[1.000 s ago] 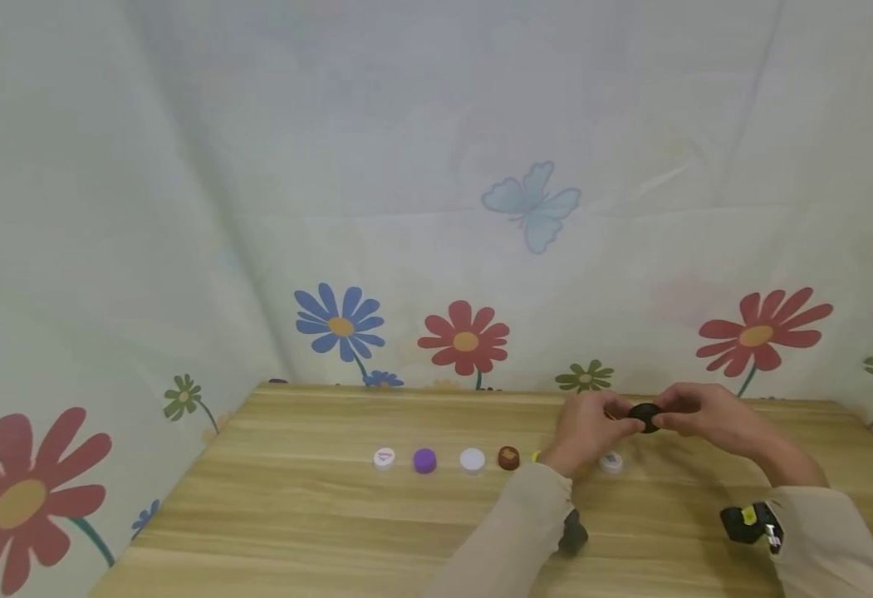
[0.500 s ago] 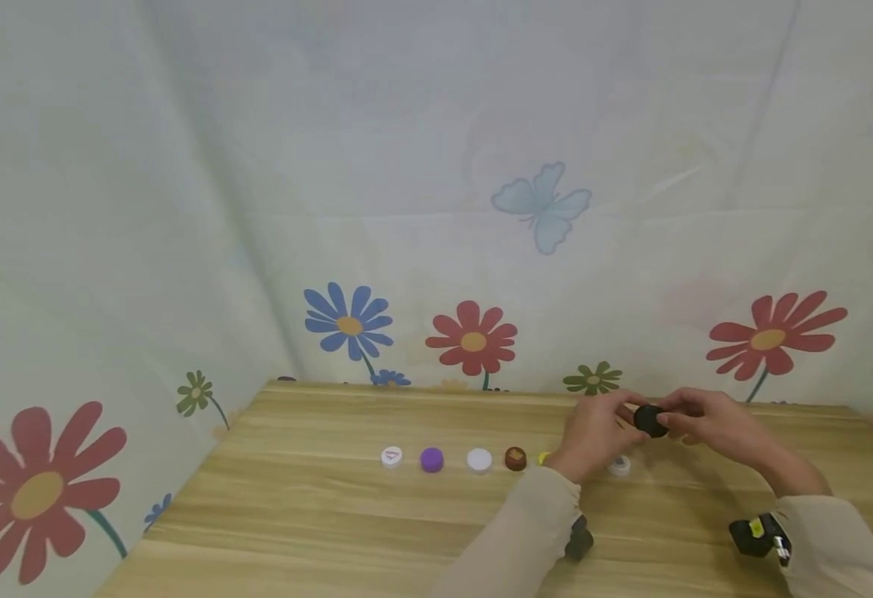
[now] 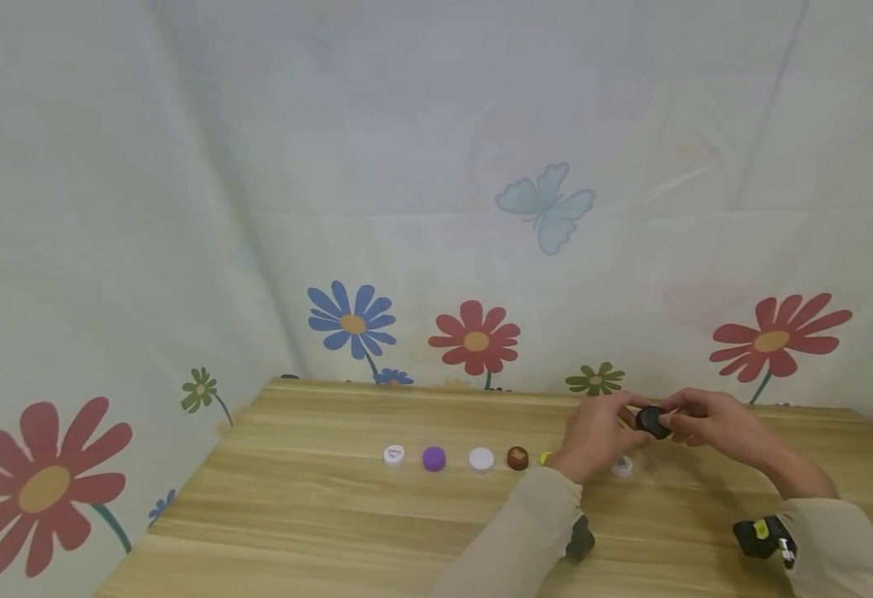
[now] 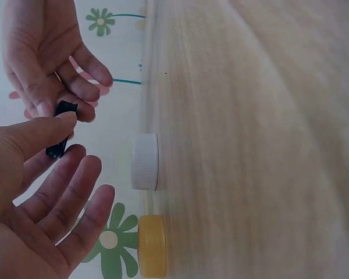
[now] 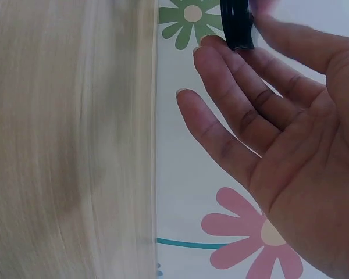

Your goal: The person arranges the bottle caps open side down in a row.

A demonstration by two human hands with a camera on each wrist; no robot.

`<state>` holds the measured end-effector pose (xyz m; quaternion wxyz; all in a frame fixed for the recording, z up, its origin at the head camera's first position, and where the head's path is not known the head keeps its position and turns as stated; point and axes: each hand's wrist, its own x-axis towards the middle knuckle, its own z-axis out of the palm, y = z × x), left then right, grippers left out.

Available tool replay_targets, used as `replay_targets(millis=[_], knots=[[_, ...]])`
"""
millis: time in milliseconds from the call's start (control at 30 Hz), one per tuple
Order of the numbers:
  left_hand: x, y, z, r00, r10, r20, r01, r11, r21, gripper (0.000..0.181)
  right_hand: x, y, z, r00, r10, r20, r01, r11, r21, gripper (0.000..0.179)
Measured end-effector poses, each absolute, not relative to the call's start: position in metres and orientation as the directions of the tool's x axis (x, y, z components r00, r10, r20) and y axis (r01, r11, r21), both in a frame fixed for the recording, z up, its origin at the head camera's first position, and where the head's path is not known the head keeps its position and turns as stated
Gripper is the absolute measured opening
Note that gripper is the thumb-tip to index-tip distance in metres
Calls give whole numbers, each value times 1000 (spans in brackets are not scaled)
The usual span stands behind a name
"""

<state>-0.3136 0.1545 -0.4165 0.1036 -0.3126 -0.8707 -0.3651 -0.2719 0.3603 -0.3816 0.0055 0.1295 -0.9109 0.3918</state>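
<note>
A black bottle cap is held above the far right part of the table, between both hands. My left hand pinches it from the left, and my right hand pinches the opposite side. In the left wrist view the cap is seen edge-on, the left thumb lying over it and the other left fingers spread. The right wrist view shows the cap at the top, pinched at the right thumb and fingertips. A white cap and a partly hidden yellow cap lie by the left wrist.
Leftward along the wooden table runs a row of a brown cap, a white cap, a purple cap and a printed white cap. Behind the table hangs a flowered cloth.
The black cap has turned and tilted a little between the fingers, both hands staying on it. The whole head view has shifted slightly, so the row of caps appears further right.
</note>
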Motion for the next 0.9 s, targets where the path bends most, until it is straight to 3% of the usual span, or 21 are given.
replay_targets(millis=[267, 900], knots=[[-315, 153, -417, -804, 468, 367, 584, 504, 636, 35, -273, 362, -382, -949, -276, 156, -311, 716, -625, 38], [-316, 155, -417, -770, 554, 317, 624, 547, 558, 32, -274, 369, -383, -939, -337, 71, -307, 726, -615, 36]])
